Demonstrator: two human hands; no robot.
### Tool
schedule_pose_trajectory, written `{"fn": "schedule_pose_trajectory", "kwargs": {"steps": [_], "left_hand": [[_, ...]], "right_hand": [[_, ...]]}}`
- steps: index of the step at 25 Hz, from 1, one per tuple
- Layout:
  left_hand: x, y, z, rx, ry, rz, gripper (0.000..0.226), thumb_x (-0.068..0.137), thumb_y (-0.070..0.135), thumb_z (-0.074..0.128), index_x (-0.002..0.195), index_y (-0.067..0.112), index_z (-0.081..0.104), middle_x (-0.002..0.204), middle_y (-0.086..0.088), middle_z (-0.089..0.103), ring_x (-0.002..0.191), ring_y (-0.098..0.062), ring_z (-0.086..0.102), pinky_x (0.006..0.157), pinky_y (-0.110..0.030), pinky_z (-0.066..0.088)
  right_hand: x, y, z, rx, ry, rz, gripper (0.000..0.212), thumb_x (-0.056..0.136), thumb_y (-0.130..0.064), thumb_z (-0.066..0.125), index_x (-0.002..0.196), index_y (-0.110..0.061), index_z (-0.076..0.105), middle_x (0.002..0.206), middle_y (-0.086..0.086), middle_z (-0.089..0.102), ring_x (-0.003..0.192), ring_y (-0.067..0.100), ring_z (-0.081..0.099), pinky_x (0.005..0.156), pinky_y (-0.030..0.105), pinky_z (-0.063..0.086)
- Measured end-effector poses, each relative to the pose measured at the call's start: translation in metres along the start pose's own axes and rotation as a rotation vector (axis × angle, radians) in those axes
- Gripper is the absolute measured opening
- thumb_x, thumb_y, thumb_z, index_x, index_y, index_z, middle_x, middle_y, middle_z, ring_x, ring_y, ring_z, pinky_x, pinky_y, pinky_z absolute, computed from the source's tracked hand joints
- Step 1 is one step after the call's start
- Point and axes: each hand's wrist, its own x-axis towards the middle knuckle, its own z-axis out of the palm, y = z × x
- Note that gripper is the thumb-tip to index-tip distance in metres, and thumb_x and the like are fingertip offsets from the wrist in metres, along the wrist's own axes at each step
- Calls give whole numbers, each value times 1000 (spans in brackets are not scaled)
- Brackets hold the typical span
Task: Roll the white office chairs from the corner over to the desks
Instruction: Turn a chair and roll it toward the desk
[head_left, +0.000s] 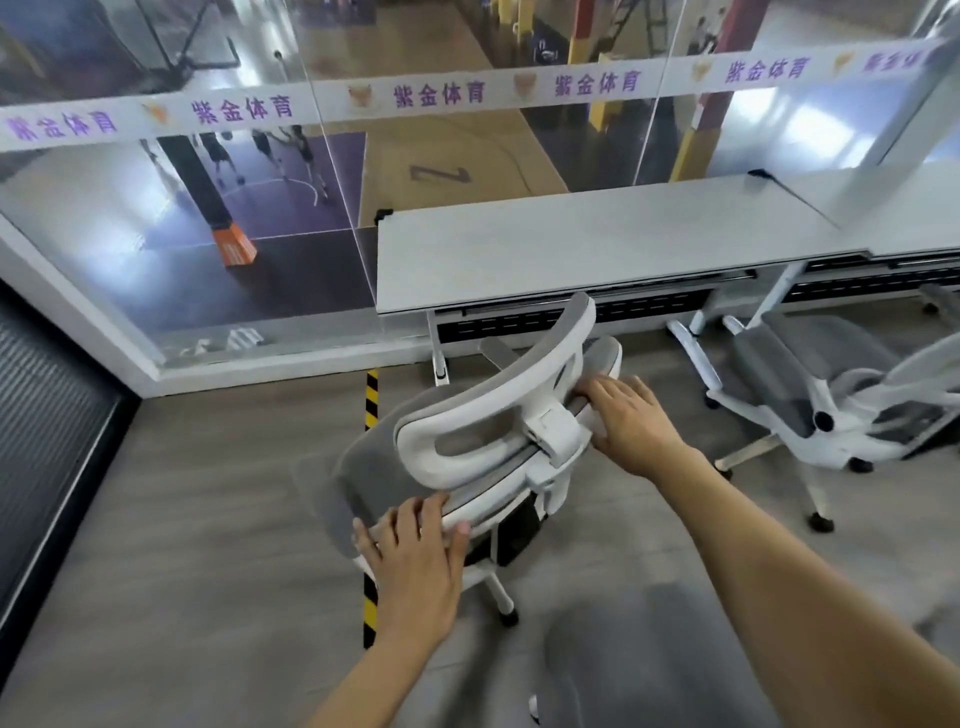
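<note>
A white office chair (457, 441) with grey mesh stands right in front of me, its back toward me, close to the left end of a long white desk (597, 244). My left hand (415, 561) grips the lower left edge of the chair's backrest. My right hand (631, 423) rests on the right side of the backrest beside the white headrest bracket, fingers spread over the edge. A second white chair (831, 395) sits at the desk to the right, its seat under the desk edge.
A glass wall (208, 208) with a white printed band runs behind the desk, over a sports court below. A yellow-black floor strip (371, 395) passes under the chair. A grey blurred chair part (649, 660) is near my legs. A dark vent panel (47, 415) lines the left.
</note>
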Motion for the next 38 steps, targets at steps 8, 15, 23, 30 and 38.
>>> {"fn": "schedule_pose_trajectory", "kwargs": {"steps": [8, 15, 23, 30, 38], "left_hand": [[29, 3, 14, 43, 55, 57, 50, 99, 58, 26, 126, 30, 57, 120, -4, 56, 115, -36, 51, 115, -70, 12], [83, 16, 9, 4, -66, 306, 53, 98, 63, 15, 130, 36, 48, 124, 1, 55, 119, -31, 51, 117, -65, 14], [156, 82, 29, 0, -84, 445, 50, 98, 66, 22, 128, 37, 51, 120, 3, 59, 119, -25, 53, 117, -54, 27], [173, 135, 56, -49, -35, 414, 50, 97, 64, 26, 126, 34, 52, 119, 4, 57, 121, -24, 50, 120, -56, 21], [180, 140, 59, -34, -57, 406, 49, 98, 65, 26, 129, 35, 49, 124, 3, 55, 125, -25, 45, 119, -53, 18]], "right_hand": [[-16, 24, 7, 48, 74, 99, 48, 83, -40, 73, 125, -31, 52, 129, -10, 53, 131, 20, 43, 109, 50, 37], [-72, 58, 13, 93, 165, 245, 45, 96, -40, 58, 139, -29, 48, 148, -7, 47, 143, 19, 38, 114, 47, 32], [-75, 120, 16, 316, 227, 371, 53, 107, -32, 38, 155, -9, 30, 165, 10, 21, 155, 23, 7, 122, 30, 8], [-48, 186, 12, 290, 251, 330, 53, 107, -31, 38, 153, -7, 33, 164, 13, 25, 154, 28, 12, 123, 33, 9], [-46, 194, 13, 281, 276, 308, 49, 106, -30, 41, 149, -7, 39, 161, 14, 30, 153, 31, 19, 124, 47, 18]]}}
